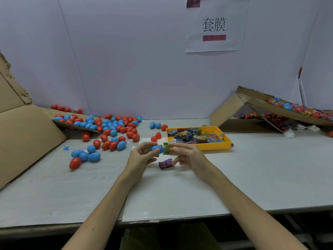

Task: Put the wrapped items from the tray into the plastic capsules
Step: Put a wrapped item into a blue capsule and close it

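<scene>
The left hand [141,156] has its grip curled round a blue capsule [156,148], held just above the counter [252,168]. The right hand [189,156] pinches a green wrapped item [166,148] in its grip, touching the capsule's right side. A purple wrapped item [165,164] lies on the counter just below the hands. Behind them sits the yellow tray [212,146] of wrapped items, with loose red and blue capsules [113,132] scattered to the left.

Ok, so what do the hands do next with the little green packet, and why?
Probably the right hand pushes the green packet into the blue capsule: it pinches the packet right against the capsule, which the left hand grips. A purple packet lies on the table.
</scene>
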Demonstrator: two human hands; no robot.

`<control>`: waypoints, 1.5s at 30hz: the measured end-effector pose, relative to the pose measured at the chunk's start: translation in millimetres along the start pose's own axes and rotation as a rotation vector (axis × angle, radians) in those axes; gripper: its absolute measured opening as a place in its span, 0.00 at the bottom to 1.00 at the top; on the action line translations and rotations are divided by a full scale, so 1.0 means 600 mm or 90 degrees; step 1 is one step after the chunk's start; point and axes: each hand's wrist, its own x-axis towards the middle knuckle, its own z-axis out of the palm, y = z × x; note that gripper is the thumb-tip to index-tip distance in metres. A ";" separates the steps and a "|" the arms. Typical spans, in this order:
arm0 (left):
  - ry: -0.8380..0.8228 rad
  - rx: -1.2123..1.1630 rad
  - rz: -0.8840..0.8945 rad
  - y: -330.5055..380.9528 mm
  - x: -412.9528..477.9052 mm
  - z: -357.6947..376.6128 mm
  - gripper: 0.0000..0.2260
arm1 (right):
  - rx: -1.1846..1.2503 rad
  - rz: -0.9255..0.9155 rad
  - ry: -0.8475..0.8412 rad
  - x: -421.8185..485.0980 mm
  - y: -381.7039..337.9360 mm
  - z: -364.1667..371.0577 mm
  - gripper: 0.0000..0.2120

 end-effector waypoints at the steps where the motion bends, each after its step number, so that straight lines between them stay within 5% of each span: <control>1: -0.003 -0.003 -0.001 0.001 0.000 0.000 0.13 | 0.000 0.000 0.001 0.000 0.000 0.000 0.13; 25: -0.059 0.009 -0.024 0.002 -0.002 0.000 0.06 | -0.053 0.022 0.005 -0.003 -0.004 0.004 0.10; 37: -0.102 0.073 0.021 -0.001 -0.007 0.004 0.10 | -0.023 0.042 0.008 0.003 0.008 0.005 0.01; 45: -0.099 0.101 0.036 0.001 -0.008 0.006 0.11 | 0.030 0.062 -0.003 0.007 0.009 0.003 0.03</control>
